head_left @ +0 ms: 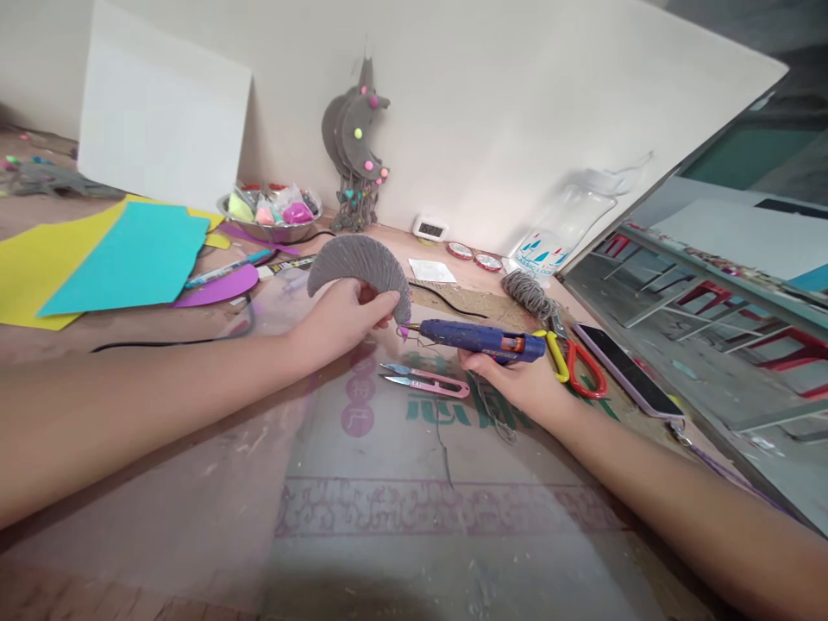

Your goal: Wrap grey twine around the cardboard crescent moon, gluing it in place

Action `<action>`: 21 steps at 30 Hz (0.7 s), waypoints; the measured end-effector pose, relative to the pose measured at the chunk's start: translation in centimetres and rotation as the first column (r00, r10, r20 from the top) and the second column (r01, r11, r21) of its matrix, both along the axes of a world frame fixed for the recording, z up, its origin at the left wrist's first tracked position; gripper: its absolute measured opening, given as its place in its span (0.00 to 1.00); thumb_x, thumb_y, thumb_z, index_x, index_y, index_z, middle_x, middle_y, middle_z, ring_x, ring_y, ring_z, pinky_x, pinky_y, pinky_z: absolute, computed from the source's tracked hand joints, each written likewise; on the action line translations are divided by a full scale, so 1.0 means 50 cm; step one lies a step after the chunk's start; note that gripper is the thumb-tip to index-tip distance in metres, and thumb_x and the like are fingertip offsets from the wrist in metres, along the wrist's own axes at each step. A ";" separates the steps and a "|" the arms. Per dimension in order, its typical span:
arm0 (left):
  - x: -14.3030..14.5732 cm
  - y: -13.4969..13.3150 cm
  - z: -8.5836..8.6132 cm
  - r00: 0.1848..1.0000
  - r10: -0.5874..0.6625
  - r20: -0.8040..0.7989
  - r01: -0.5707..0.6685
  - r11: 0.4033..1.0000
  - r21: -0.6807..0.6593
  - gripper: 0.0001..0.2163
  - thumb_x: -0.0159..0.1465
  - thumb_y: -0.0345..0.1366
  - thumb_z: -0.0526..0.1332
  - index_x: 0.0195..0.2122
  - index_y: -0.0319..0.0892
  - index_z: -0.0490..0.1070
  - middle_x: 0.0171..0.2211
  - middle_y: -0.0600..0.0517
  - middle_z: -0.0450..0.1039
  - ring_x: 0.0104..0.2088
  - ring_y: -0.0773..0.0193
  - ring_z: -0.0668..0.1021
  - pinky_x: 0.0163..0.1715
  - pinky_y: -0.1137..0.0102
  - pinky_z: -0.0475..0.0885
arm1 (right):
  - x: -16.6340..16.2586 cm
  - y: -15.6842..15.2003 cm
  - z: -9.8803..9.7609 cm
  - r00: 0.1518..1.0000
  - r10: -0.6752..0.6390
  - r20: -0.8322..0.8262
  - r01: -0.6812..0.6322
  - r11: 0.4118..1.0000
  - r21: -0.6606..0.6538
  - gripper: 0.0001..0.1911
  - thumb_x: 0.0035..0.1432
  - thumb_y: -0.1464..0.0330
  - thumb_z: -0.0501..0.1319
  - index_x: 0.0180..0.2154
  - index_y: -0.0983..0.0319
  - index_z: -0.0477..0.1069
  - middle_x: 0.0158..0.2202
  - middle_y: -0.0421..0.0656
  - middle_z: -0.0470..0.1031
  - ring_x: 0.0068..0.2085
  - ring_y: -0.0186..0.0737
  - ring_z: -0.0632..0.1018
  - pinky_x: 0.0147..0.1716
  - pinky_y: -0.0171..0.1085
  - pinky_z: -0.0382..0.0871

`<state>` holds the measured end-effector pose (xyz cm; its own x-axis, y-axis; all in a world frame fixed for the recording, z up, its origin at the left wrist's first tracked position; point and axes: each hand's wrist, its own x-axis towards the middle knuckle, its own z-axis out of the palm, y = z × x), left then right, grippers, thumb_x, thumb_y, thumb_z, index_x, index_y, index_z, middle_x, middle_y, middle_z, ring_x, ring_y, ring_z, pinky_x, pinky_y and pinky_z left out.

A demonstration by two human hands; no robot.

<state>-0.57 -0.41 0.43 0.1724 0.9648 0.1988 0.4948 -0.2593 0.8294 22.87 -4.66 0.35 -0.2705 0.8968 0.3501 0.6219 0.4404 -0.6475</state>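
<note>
My left hand (353, 315) grips a crescent moon wrapped in grey yarn (362, 257), fingers and thumb closed on its lower inner side. In my right hand (517, 379) is a blue hot glue gun (472, 338), held level and pointing left. Its nozzle meets the crescent's lower tip, where a small purple spot (404, 330) shows. Pink thread snips (427, 380) lie on the plastic sheet just below the glue gun. A loose strand of grey yarn (445, 448) trails across the sheet near them.
Behind the hands stand a bowl (268, 228), a small clock (429, 228) and a plastic jar (562, 224). A finished-looking grey moon ornament (359, 129) leans on the wall. Right of me lie scissors (586, 368), a yarn skein (530, 295) and a phone (627, 371). Coloured sheets (129, 259) lie left.
</note>
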 end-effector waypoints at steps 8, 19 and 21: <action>0.001 0.002 0.002 1.000 0.006 -0.017 -0.006 1.000 -0.005 0.17 0.58 0.45 0.55 0.18 0.40 0.70 0.18 0.52 0.71 0.21 0.64 0.69 0.22 0.70 0.59 | 0.003 0.007 -0.004 0.999 0.000 0.044 0.000 1.000 0.010 0.15 0.50 0.55 0.63 0.24 0.59 0.67 0.22 0.40 0.69 0.27 0.39 0.72 0.26 0.38 0.69; 0.003 -0.005 0.008 0.997 0.014 -0.074 -0.015 1.000 -0.020 0.16 0.57 0.45 0.54 0.18 0.40 0.70 0.19 0.53 0.72 0.23 0.64 0.70 0.25 0.71 0.60 | 0.001 0.007 -0.005 0.998 -0.015 0.056 0.017 0.999 -0.033 0.16 0.49 0.54 0.62 0.25 0.60 0.66 0.22 0.39 0.69 0.26 0.37 0.72 0.26 0.35 0.69; 0.004 -0.005 0.010 0.996 0.022 -0.086 -0.024 0.999 -0.024 0.16 0.57 0.45 0.54 0.18 0.40 0.70 0.19 0.53 0.72 0.23 0.64 0.70 0.24 0.71 0.60 | 0.001 0.008 -0.005 0.999 -0.016 0.050 0.018 0.999 -0.034 0.16 0.49 0.55 0.63 0.25 0.60 0.66 0.22 0.39 0.70 0.26 0.37 0.72 0.26 0.35 0.69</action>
